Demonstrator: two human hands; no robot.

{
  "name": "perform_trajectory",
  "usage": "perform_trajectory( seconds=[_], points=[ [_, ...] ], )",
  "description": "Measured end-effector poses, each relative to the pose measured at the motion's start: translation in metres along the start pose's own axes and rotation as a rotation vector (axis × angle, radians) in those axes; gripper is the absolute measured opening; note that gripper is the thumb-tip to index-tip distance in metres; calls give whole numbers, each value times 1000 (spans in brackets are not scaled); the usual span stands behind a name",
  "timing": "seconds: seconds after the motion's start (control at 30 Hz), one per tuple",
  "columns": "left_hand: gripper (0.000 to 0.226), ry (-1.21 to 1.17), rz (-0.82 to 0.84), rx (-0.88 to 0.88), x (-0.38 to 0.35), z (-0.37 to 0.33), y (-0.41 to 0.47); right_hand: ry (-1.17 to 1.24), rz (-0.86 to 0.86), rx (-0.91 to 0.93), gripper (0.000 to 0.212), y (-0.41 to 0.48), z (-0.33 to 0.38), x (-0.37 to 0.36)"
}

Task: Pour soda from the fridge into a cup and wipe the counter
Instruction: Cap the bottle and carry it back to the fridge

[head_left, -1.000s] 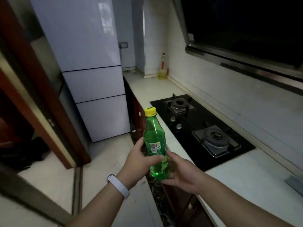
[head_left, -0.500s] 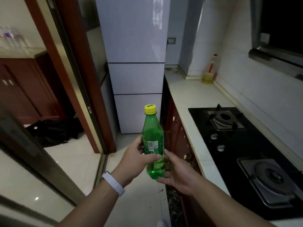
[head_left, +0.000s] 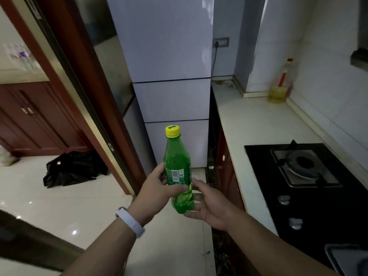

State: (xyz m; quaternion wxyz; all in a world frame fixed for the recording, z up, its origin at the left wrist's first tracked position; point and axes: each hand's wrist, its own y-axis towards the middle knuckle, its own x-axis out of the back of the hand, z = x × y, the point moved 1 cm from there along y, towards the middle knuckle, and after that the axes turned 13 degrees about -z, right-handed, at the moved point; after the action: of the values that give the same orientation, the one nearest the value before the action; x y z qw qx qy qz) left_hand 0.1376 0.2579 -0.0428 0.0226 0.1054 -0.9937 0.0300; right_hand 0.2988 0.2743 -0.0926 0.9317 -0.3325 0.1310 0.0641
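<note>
The left hand (head_left: 157,188) grasps the green soda bottle (head_left: 178,172) at label height: the thumb wraps across the front and the fingers pass behind. The right hand (head_left: 209,204) holds the lower body of the same bottle, with the thumb against its side and the fingers curled under and behind the base. The bottle is upright, held in the air above the pale tiled floor (head_left: 83,208), in front of the lowest door of the refrigerator (head_left: 169,56) and left of the counter (head_left: 256,120) edge. Its yellow cap (head_left: 172,131) is fitted and carries a small dark mark on top that cannot be read. The label (head_left: 176,175) shows 1 white barcode panel and a yellow patch; its writing is too small to read, so no brand can be confirmed. A white wristband (head_left: 130,222) sits on the left wrist. The refrigerator has 3 pale door sections, all closed. A wall socket (head_left: 222,42) with a plugged cable is just to its right. A plastic oil bottle (head_left: 279,84) with a red cap stands at the far end of the counter, by the tiled wall. A black gas hob (head_left: 258,156) is set into the counter nearer the person, with 1 burner (head_left: 304,166) in full view and 2 knobs (head_left: 283,200) along its front. A black bag (head_left: 73,168) lies on the floor beyond the brown door frame (head_left: 93,92).
</note>
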Motion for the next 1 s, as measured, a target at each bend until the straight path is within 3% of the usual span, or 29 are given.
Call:
perform_trajectory(
  seconds=[0.47,0.73,1.0],
  points=[
    [55,-6,47,33,22,22,131,-15,-71,-32,41,111,47,-35],
    [56,-56,125,7,77,32,258,51,-170,-32,31,198,92,-110],
    [62,-89,152,-70,131,11,362,93,-198,26,37,265,148,-187]
  ],
)
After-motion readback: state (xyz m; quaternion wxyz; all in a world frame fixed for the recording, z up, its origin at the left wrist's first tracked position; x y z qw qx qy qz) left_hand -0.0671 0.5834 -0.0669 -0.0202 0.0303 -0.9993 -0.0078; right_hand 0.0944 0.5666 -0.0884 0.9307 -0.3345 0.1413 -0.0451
